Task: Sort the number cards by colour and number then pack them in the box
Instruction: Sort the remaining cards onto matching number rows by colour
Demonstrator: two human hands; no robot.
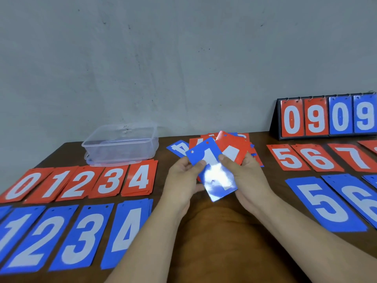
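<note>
Both hands are raised over the table centre with cards in them. My left hand (184,176) pinches a glossy blue card showing 1 (212,170) at its left edge. My right hand (243,174) grips a red card (232,149), and its thumb lies on the blue 1 card's right edge. Behind them lies a loose heap of red and blue cards (206,142), with a blue 4 (178,148) at its left. A clear plastic box (122,145) stands at the back left.
Sorted piles lie on the brown table (222,231): red 0 to 4 (81,182) and blue 1 to 4 (71,235) on the left, red 5, 6, 7 (318,158) and blue 5, 6 (326,203) on the right. A flip scoreboard reading 0909 (326,117) stands at the back right.
</note>
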